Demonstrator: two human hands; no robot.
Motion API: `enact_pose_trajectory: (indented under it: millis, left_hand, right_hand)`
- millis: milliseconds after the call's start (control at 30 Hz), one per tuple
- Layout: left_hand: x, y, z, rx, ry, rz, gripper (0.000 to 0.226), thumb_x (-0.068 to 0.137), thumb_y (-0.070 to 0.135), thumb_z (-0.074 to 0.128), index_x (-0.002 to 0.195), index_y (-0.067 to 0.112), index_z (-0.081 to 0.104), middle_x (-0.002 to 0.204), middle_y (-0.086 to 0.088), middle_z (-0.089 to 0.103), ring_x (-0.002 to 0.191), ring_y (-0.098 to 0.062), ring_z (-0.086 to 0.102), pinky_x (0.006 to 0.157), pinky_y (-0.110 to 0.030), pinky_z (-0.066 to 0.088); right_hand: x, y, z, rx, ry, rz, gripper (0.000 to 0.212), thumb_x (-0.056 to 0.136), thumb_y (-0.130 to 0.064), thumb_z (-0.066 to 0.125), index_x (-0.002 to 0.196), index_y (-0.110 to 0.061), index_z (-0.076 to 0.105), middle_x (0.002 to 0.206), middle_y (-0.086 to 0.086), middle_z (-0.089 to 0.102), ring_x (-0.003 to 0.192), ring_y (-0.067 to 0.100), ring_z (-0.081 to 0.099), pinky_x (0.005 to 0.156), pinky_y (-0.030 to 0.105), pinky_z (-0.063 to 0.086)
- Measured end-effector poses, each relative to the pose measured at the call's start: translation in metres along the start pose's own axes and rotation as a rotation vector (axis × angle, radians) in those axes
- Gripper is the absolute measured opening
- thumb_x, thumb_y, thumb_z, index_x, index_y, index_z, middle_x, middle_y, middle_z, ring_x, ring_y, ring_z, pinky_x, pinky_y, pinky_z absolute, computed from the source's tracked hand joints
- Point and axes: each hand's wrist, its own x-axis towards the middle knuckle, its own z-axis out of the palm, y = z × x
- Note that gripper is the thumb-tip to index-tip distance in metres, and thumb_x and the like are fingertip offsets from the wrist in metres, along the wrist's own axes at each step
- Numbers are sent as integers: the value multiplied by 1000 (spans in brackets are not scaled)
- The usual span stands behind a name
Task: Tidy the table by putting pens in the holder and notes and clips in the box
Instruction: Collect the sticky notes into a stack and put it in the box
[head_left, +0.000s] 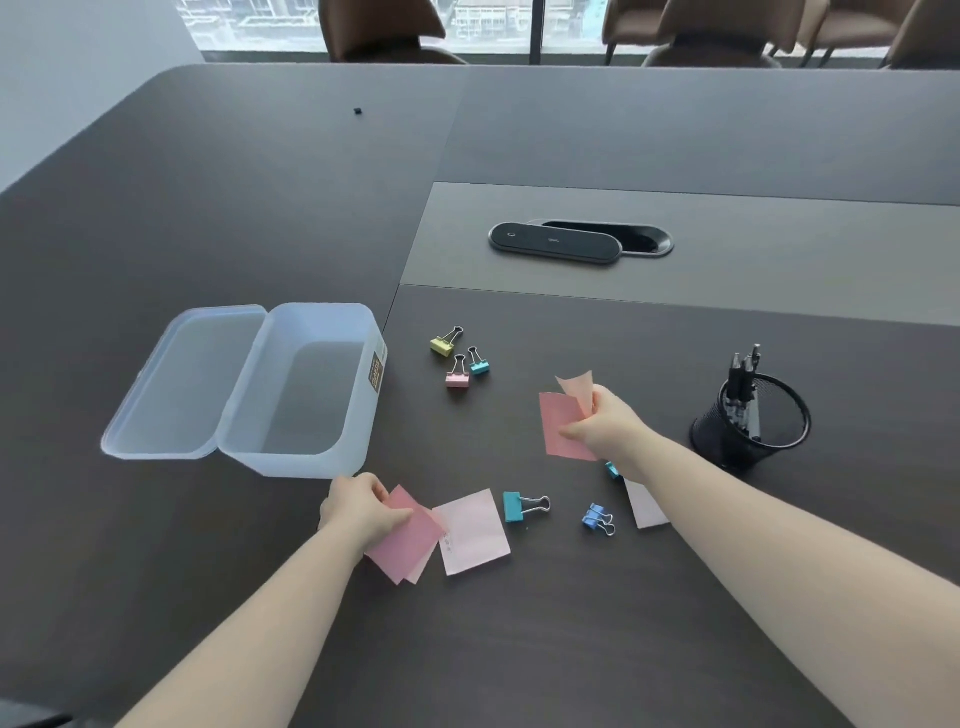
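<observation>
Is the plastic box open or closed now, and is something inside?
Open and empty: the plastic box has its lid folded back flat, bare bottom visible.

frosted plastic box (311, 395), wire-mesh holder (753, 423), seemingly matt table (675, 597)

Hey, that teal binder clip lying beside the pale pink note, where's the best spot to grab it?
Pinch the teal binder clip by its wire handles, coming from above on its right. They lie flat, pointing right, away from the pale pink note, with bare table around them.

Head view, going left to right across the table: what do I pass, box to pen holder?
Open box → left hand on pink notes → pale note → teal clip → right hand holding notes → pen holder.
</observation>
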Motion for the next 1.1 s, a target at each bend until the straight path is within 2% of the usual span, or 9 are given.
enact_pose_trajectory:
  millis: [133,300,367,533,633,700,833,967,1100]
  left_hand:
    - [-3,4,11,162,13,-31,29,75,29,67,92,16,48,109,-6,58,94,-25,56,73,-31,45]
    - [0,7,18,69,49,-98,46,80,21,65,119,6,45,117,-12,59,108,-32,59,88,-38,50]
    - [0,9,16,-84,61,-140,44,79,19,68,118,4,53,114,-15,62,105,-34,62,88,-42,53]
    - [-8,21,15,-683,-31,-191,43,79,9,74,118,0,56,102,-18,60,86,-34,61,63,-40,52]
    - [-16,28,27,-735,-94,-223,38,77,7,76,111,5,57,105,-21,62,89,-35,63,67,-43,55]
    - [-17,30,41,-710,-116,-266,31,73,8,79,97,8,59,109,-21,66,94,-36,67,81,-51,56]
    - [1,32,73,-570,-44,-329,31,54,19,85,71,20,59,123,-13,58,96,-37,65,86,-48,56]
    - [-34,53,70,-400,40,-310,24,73,20,78,89,16,61,134,-9,38,119,-34,46,85,-36,48]
    - [-40,54,79,-212,63,-265,43,77,25,75,116,13,58,135,-10,37,120,-34,44,79,-34,40]
  right_hand:
    - [-4,2,-8,-61,-37,48,32,79,-6,68,110,-8,59,105,9,65,89,24,61,64,27,46]
    - [-11,15,-23,-76,-31,100,36,77,-11,72,110,-11,58,107,7,64,90,24,61,61,27,46]
    - [-16,24,-29,-93,-22,127,39,76,-15,73,111,-12,57,103,5,62,83,22,56,58,26,40]
    - [-26,55,-44,-63,37,233,39,74,-16,75,109,-7,61,89,8,64,65,20,55,51,24,34]
    - [-28,74,-46,-62,102,257,42,71,-17,79,109,-6,64,100,10,69,84,26,66,56,26,44]
    - [-28,81,-46,-119,161,271,45,70,-24,80,109,-9,63,109,10,69,100,28,65,77,34,54]
    - [-33,80,-47,-476,295,281,62,74,-47,69,126,-18,50,127,11,54,125,29,42,103,34,36]
    - [-30,79,-43,-435,339,304,71,69,-48,73,128,-21,44,131,12,43,128,31,33,101,39,38]
    - [-29,80,-42,-436,363,305,68,68,-46,75,123,-19,45,131,9,41,130,29,32,99,43,44]
